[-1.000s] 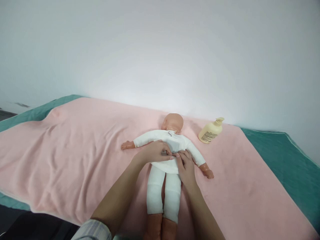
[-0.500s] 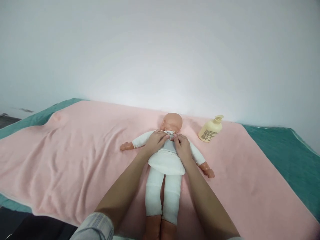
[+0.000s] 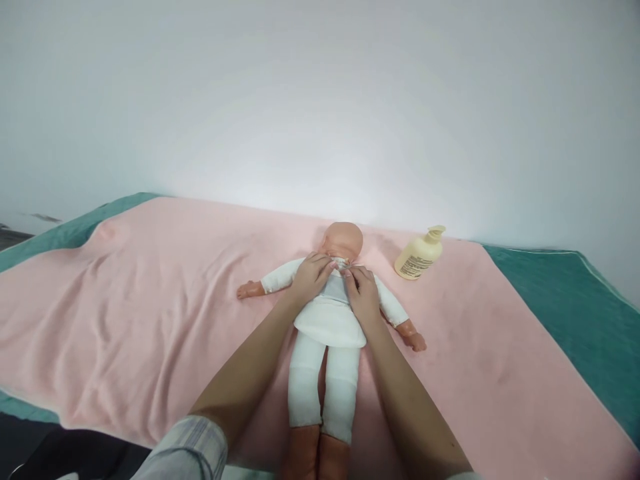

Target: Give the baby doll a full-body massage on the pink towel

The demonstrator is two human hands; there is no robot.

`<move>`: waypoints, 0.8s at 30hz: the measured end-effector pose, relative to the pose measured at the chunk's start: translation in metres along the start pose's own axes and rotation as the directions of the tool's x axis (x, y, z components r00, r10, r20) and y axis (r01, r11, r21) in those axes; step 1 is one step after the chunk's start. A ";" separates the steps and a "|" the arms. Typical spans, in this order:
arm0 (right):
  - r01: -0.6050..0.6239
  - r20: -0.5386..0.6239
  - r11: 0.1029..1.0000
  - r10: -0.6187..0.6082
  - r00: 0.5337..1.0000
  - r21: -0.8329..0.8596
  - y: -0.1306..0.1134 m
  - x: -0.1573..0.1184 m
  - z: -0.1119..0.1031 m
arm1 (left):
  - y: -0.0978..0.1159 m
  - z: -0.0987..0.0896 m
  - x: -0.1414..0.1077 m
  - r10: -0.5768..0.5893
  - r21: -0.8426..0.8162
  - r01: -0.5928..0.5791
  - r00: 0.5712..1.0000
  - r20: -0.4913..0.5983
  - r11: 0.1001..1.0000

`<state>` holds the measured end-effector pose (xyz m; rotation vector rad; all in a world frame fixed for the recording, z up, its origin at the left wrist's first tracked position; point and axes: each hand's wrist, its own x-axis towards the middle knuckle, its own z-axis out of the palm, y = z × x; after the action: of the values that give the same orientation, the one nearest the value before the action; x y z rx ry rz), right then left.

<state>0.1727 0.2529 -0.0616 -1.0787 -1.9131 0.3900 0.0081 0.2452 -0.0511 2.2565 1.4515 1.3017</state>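
A baby doll (image 3: 340, 327) with a white cloth body and limbs lies stretched out, its smooth brown head (image 3: 345, 239) away from me and its arms spread. My left hand (image 3: 312, 277) rests on the doll's upper left side just below the neck, its fingers lying flat over the shoulder. On the opposite shoulder lies my right hand (image 3: 363, 287), fingers likewise laid along the cloth. Both thumbs point inward close to each other at the middle of the upper body. A grey patch (image 3: 335, 289) shows between the hands. Part of the doll's shoulders is hidden under my fingers.
The doll lies on a pink blanket (image 3: 200, 267), spread over a green cloth (image 3: 555, 293). A pale yellow pump bottle (image 3: 419, 256) stands right of the doll's head. Behind is a white wall (image 3: 320, 107). Something dark (image 3: 75, 453) lies at the lower left.
The view has shifted slightly. My thumbs have moved a little on the doll's upper body, and both hands stay on its shoulders. The bottle and blanket have not moved.
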 end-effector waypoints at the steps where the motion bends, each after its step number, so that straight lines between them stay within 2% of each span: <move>1: 0.002 0.003 1.000 -0.002 1.000 -0.002 0.000 0.000 0.000 | 0.000 0.000 -0.001 0.025 0.002 -0.025 1.000 -0.009 1.000; 4: 0.008 0.014 1.000 -0.008 1.000 -0.014 0.001 0.001 0.001 | -0.002 0.001 -0.002 0.082 0.036 -0.082 0.997 0.015 0.996; 11: 0.008 0.048 0.999 -0.007 0.999 -0.036 0.005 0.001 0.002 | -0.003 0.002 -0.001 0.030 0.100 -0.042 0.992 0.124 0.994; 14: 0.010 0.039 0.999 -0.008 0.999 -0.037 0.005 0.000 0.003 | -0.002 0.002 -0.003 0.028 0.096 -0.038 0.994 0.104 0.995; 19: 0.022 -0.001 1.000 -0.022 1.000 -0.021 0.005 -0.001 0.003 | -0.002 0.004 -0.008 0.015 0.090 -0.013 1.000 -0.025 0.996; 24: 0.028 0.044 0.999 -0.026 0.999 -0.043 0.007 0.001 0.004 | -0.002 0.005 -0.007 0.008 0.164 -0.012 1.000 0.024 0.986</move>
<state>0.1730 0.2582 -0.0684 -1.0802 -1.9806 0.3606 0.0097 0.2425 -0.0593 2.3742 1.5951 1.1949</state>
